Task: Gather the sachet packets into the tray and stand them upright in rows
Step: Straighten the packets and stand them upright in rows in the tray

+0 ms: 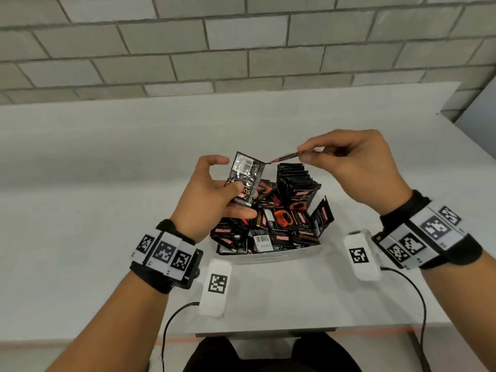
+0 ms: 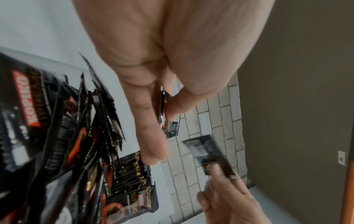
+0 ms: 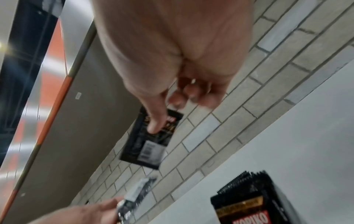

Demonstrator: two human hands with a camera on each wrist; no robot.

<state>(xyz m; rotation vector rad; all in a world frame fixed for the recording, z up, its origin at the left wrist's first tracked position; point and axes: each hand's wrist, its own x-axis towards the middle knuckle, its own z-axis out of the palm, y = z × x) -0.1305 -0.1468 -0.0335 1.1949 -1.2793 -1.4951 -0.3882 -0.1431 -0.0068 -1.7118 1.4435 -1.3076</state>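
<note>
Head view: my left hand (image 1: 212,194) pinches one sachet (image 1: 245,177) above the tray (image 1: 271,257); my right hand (image 1: 351,162) pinches another sachet (image 1: 285,157) edge-on over the upright row (image 1: 295,181). Left wrist view: thumb and fingers (image 2: 151,136) clamp a packet. Right wrist view: thumb presses the barcode-side packet (image 3: 151,142); image blurred.

Loose sachets (image 1: 268,226) heaped across tray's (image 1: 271,257) near part, upright row (image 1: 295,181) behind, bare table (image 1: 107,183) around

Upright sachets (image 1: 295,181) behind loose sachets (image 1: 265,232), in tray (image 1: 271,257)
</note>
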